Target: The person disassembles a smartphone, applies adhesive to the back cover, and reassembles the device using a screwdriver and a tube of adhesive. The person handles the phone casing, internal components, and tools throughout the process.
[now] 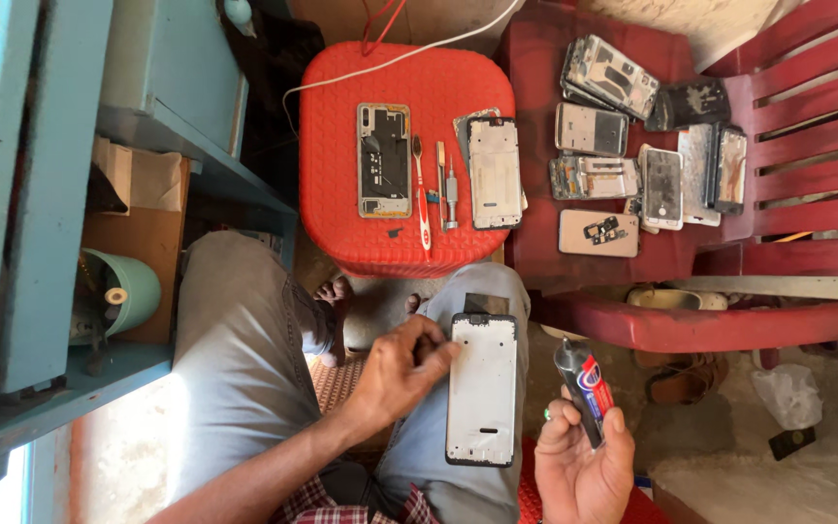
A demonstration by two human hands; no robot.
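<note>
A white phone frame [481, 388] rests on the seated person's right knee, the left hand [402, 369] pinching its left edge, the right hand [582, 464] closed around a glue tube [584, 388]. Beyond, a red stool [395, 155] holds a toothbrush [421, 194] and phone parts; a red plastic chair [729, 233] at right carries more. The right wrist is cut off by the frame's near edge.

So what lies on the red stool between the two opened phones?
Head view: a toothbrush, tweezers and a small screwdriver lie between the phone chassis and white frame.
</note>
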